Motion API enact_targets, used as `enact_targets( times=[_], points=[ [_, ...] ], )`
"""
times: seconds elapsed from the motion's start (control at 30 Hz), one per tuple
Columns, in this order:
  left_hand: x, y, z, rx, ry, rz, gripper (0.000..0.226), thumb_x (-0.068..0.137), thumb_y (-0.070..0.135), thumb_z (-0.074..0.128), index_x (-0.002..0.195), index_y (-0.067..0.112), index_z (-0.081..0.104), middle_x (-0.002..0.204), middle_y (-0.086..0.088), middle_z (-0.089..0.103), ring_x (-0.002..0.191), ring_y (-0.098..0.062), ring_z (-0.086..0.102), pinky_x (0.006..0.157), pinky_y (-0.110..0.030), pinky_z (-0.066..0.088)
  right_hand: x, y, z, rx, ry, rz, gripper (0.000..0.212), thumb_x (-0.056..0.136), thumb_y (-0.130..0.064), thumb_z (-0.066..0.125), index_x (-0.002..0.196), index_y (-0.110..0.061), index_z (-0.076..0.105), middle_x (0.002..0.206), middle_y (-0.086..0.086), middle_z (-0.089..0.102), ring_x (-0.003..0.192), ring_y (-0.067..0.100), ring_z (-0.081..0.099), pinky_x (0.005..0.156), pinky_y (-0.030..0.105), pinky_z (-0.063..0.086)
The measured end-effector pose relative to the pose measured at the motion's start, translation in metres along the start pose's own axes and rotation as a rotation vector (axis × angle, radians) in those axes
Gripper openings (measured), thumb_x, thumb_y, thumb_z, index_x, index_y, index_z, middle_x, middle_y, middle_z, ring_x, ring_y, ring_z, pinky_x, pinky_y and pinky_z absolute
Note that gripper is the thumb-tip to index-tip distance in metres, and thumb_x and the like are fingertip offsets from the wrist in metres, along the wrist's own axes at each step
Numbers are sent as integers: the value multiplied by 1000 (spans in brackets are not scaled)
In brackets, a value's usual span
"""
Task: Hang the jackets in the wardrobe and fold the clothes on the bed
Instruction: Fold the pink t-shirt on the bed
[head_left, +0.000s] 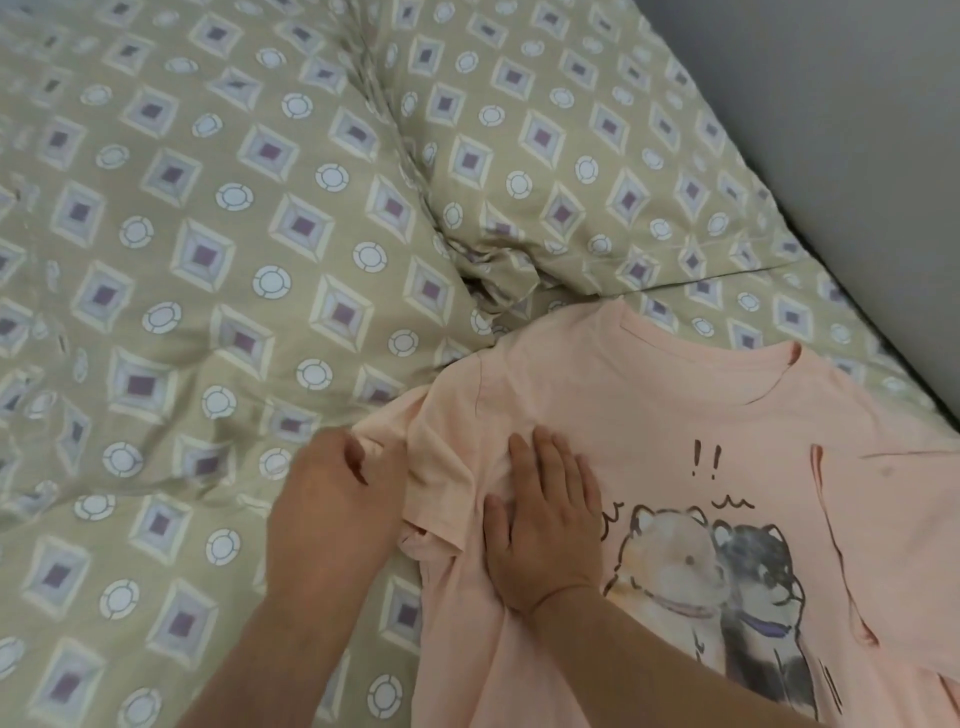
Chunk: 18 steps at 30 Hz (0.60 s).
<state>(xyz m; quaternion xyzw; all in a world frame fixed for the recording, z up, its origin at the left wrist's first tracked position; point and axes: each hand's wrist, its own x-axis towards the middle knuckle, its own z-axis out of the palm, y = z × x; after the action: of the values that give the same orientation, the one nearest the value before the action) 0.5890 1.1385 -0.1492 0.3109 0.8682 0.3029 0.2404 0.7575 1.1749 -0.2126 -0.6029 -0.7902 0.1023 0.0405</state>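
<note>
So, biggest thing first: the bed (208, 260), under an olive-green cotton duvet cover printed with purple diamonds and white circles, fills nearly the whole view; a plain grey wall (857, 156) runs down the right side. On the bed's near right part lies the pale pink cotton T-shirt (649, 415), front up, with a cartoon print of two dogs (727, 571) on the chest; that's the thing we're folding right now, by our reckoning.

The relation that matters: the shirt's long axis runs from the collar, far from us, down to the hem near us, tilted a bit to the right; most of the body lies right of both hands, and only the short sleeve (441, 467) on the left side sticks out leftward. Our right hand (545, 525) lies flat on the chest just left of the print, fingers straight and together, pressing the cloth down; our left hand (327, 509) sits just beside it at the sleeve's outer edge, fingers curled in on the bunched fabric. So the left hand is the nearer one to the sleeve; we'd guess it brings the sleeve over rightward while the right hand anchors the fold line.

What we can't see: the hem is cut off at the bottom; the other sleeve runs off the right edge; the left fingertips are tucked behind the hand and the cloth, so how much sleeve they've got is hard to say; no jackets or wardrobe in view at all.
</note>
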Motion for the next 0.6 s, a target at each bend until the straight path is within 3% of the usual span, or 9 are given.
enact_targets(
  times=[0.1,0.17,0.27,0.33,0.4,0.5,0.6],
  points=[
    [2,4,8,52,-91,-218,43,75,63,63,85,24,50,73,6,60,66,-13,59,52,-29,37,0,-1,0,-6,1,-5,64,90,-44,38,144,-12,51,150,14,48,140,32,43,117,44,15],
    [8,12,14,-58,-87,-288,40,78,52,72,91,21,51,79,4,62,71,-17,61,51,-27,38,1,-1,-1,-8,6,1,64,89,-44,38,143,-12,51,149,14,48,140,32,44,117,44,16],
    [12,24,15,-648,-33,-547,11,90,12,63,92,12,52,79,-7,61,64,-23,59,44,-24,46,1,-1,0,-10,12,4,64,89,-44,39,143,-12,52,149,14,49,139,32,44,117,44,16],
    [20,31,3,-1005,-37,-646,8,93,2,54,99,5,54,87,-14,62,73,-28,63,59,-32,54,1,-2,0,-8,18,4,64,88,-43,39,142,-11,52,148,14,49,139,32,45,116,44,17],
    [33,31,-15,-1151,33,-500,8,90,-3,52,96,3,54,82,-14,59,74,-30,63,67,-36,56,1,-1,1,2,14,2,64,89,-43,38,142,-11,52,149,14,48,140,32,44,117,44,16],
    [51,32,-41,-1220,208,-254,31,87,-12,52,80,19,48,68,2,48,63,-11,49,60,-20,46,1,-2,2,-8,8,5,63,90,-42,38,143,-12,51,150,14,47,141,31,42,118,44,15],
    [47,27,-38,-1089,128,-293,36,86,-15,48,82,20,48,79,-2,56,78,-19,56,68,-30,47,1,-2,2,-5,13,9,63,89,-42,38,142,-11,52,149,14,49,140,32,43,117,44,16]
  ],
)
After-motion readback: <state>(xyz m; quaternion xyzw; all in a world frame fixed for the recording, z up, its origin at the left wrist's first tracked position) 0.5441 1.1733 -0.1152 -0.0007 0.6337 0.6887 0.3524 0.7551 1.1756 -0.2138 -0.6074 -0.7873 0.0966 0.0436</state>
